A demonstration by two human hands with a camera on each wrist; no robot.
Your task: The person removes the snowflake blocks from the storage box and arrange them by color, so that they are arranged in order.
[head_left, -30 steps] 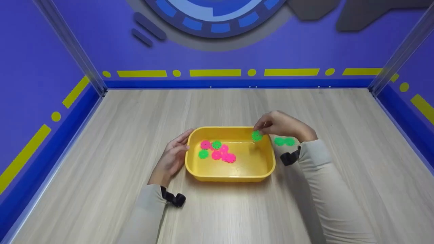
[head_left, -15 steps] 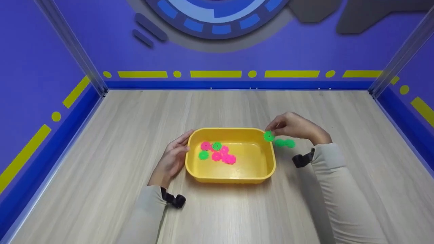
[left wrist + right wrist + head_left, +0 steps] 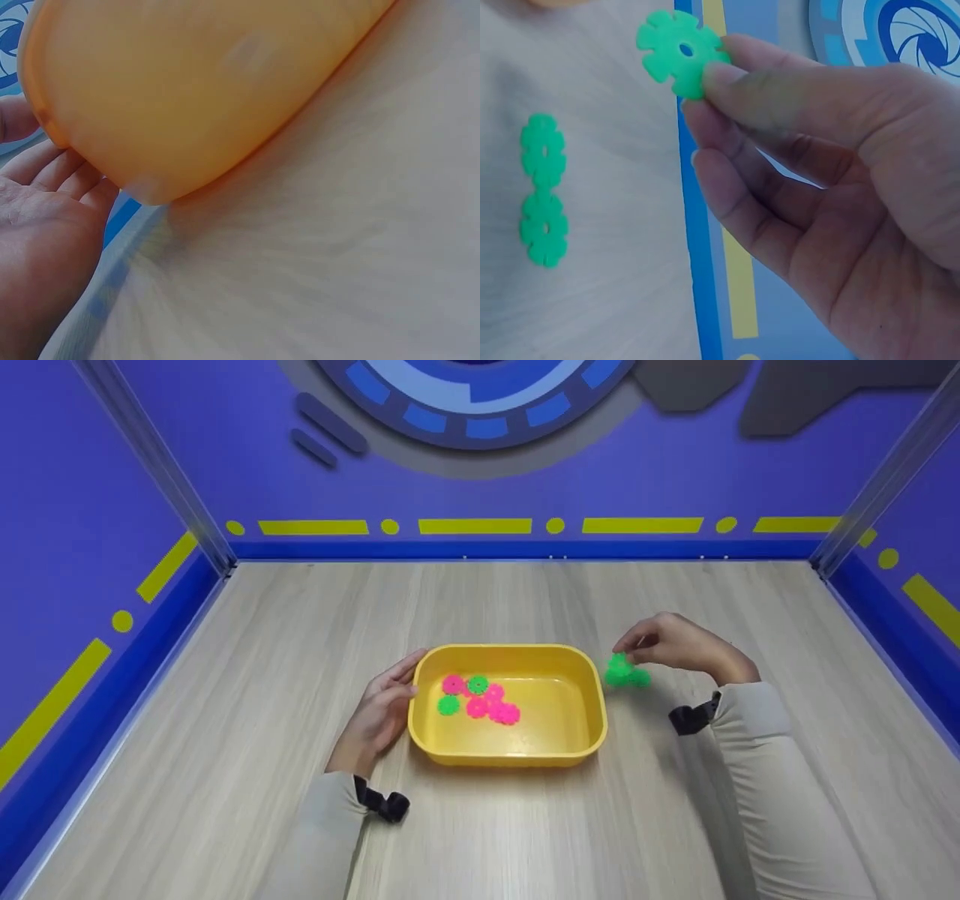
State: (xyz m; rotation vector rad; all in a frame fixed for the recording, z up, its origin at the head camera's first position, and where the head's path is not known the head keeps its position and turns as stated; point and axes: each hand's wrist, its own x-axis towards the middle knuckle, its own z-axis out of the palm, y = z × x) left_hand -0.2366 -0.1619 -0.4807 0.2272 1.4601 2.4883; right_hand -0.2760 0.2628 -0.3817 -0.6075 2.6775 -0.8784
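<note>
A bright green, flower-shaped plastic disc with a notched edge and a small central hole is held in the air above the bench, to the right of the basin. It is pinched between the thumb and index finger of the right hand; the other fingers of that hand are bent below. Under the held disc, a joined pair of matching green plastic discs is laid on the bench. In the head view the pair is partly overlapped by the held disc, but in the right wrist view the two are seen apart.

Just beside the pair, a yellow rectangular plastic basin with rounded corners is set about midway between the bench's left and right edges, well apart from its far edge. Its left end is touched by the left hand, whose fingers are extended along the outside, with the thumb spread from them at the rim. In the basin's left half, a cluster of bright pink notched discs is scattered, and two loose green discs are seen among and beside them.

The bench is bordered by purple-blue panels marked with yellow bars and dots.
</note>
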